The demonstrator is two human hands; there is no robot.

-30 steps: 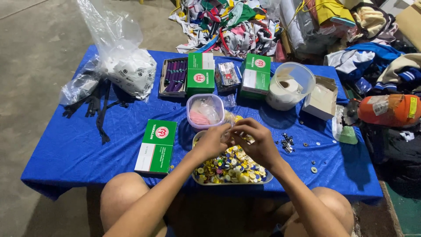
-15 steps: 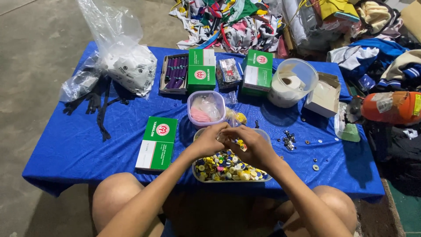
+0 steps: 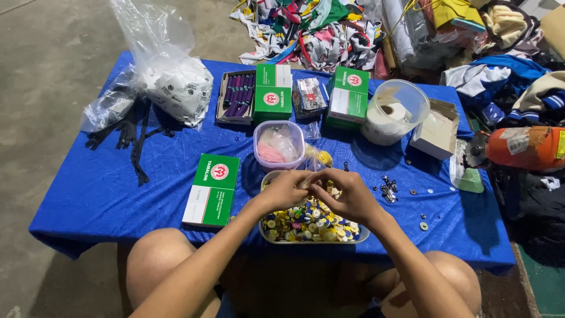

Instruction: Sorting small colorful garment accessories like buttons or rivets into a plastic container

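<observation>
Both hands meet above a shallow tray [image 3: 360,236] heaped with small coloured buttons [image 3: 306,221] at the table's near edge. My left hand [image 3: 286,189] and my right hand [image 3: 346,194] pinch their fingertips together over something tiny that I cannot make out. The fingers hide the back of the tray. A clear tub [image 3: 278,144] with pink and white contents stands just beyond the hands. A green and white box [image 3: 212,189] lies left of the tray.
A blue cloth [image 3: 94,194] covers the low table. On it: a plastic bag of white pieces [image 3: 176,88], black straps [image 3: 138,141], a box of purple spools [image 3: 236,97], two upright green boxes [image 3: 348,97], a clear bucket [image 3: 393,112], an open carton [image 3: 436,129], loose metal bits [image 3: 388,188]. Piled fabric lies behind.
The hands have stayed pinched together over the button tray, dropping slightly towards it. The view has shifted a little.
</observation>
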